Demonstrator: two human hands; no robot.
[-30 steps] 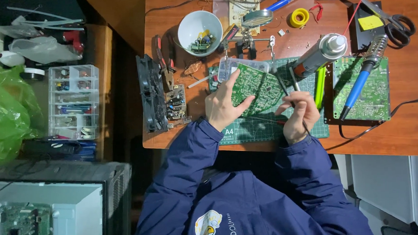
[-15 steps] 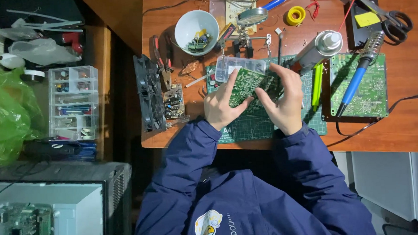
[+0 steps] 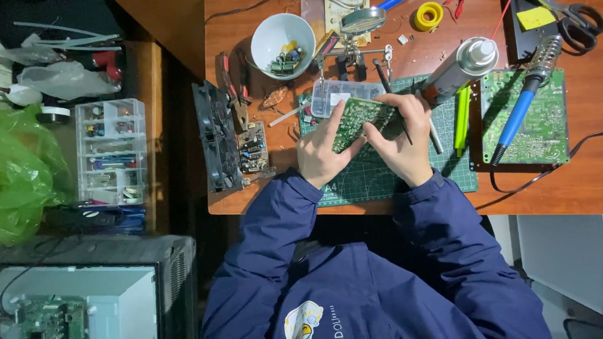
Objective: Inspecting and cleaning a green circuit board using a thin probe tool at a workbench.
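Here, both hands [image 3: 365,143] gripping flat green circuit board [image 3: 360,116]

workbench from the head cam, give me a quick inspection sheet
surface: wooden desk with green cutting mat
job's things: green circuit board held tilted above the mat
clutter: white bowl of parts, soldering iron, scissors, spray can, second board
grippers: left hand and right hand both grip the board; right also holds a thin dark tool
cables: black cord off the desk edge
surroundings: parts drawers, green bag
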